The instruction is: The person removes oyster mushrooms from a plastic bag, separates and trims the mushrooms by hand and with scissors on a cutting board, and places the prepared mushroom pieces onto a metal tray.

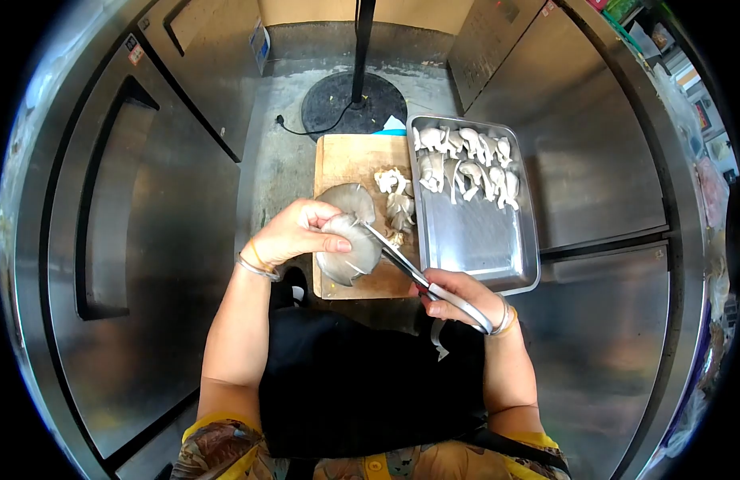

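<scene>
My left hand (302,232) is closed on a cluster of grey oyster mushrooms (350,254), held above the wooden cutting board (362,156). Kitchen scissors (402,262) with pale handles are in my right hand (466,298), fingers wrapped round the grips. The blade tips touch or lie very near the edge of the mushroom cluster; exactly where they meet it is hard to see. Cut mushroom pieces (400,212) and whitish stem bits (388,179) lie on the board just beyond. To the right, a metal tray (474,244) holds two rows of mushroom pieces (466,144).
Stainless steel cabinets (138,208) stand close on the left, and more steel doors (578,136) on the right. A black pole on a round base (354,104) rises behind the board, with a cable and plug (280,120) on the floor. Various bags (710,192) lie at far right.
</scene>
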{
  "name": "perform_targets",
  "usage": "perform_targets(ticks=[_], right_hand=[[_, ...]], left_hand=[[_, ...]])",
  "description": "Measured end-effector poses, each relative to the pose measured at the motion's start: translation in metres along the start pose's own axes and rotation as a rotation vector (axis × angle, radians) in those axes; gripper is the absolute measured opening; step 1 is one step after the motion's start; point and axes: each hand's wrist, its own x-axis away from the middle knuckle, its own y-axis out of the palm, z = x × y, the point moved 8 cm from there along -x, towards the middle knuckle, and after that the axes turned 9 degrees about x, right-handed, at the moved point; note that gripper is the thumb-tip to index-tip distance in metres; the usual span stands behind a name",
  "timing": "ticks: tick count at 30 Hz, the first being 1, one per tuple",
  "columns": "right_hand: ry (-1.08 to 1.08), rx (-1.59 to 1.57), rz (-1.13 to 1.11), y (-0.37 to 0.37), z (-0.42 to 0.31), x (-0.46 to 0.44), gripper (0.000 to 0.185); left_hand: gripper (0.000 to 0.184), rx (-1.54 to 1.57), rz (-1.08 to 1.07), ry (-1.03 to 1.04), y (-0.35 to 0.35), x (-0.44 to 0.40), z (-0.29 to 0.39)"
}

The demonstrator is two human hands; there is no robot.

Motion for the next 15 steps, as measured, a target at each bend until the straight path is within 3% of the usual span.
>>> perform_targets(ticks=[15], right_hand=[[0.107, 0.044, 0.060, -0.002, 0.006, 0.000, 0.031]], left_hand=[[0.020, 0.009, -0.056, -0.092, 0.013, -0.006, -0.006]])
